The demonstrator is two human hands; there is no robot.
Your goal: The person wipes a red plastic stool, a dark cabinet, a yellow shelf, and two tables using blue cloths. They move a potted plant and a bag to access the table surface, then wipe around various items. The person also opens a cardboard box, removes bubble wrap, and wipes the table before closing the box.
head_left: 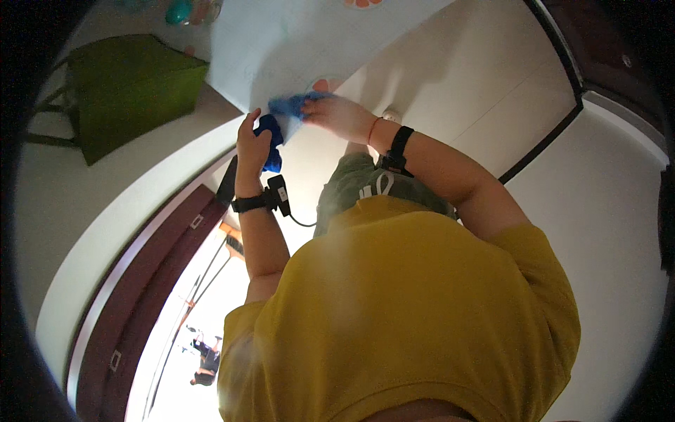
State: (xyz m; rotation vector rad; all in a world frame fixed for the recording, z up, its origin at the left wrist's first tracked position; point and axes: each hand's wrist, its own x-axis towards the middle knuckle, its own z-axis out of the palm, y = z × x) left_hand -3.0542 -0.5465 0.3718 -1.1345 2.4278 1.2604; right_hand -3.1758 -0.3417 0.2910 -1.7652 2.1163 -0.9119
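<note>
My left hand grips a bunched dark blue cloth beside the corner of a table with a pale cover. Over the table's edge, my right hand has its fingers on a second stretch of blue cloth, blurred by motion. Whether the two blue parts are one cloth or two, I cannot tell. Orange citrus-slice prints mark the cover, one of them partly hidden by the right hand and cloth. Each wrist wears a black strap with a small device.
A green-covered chair or stool stands left of the table. Further left are a low white wall edge and a dark red door frame. Outside in bright light, a person is visible. A teal round object sits at the far table end.
</note>
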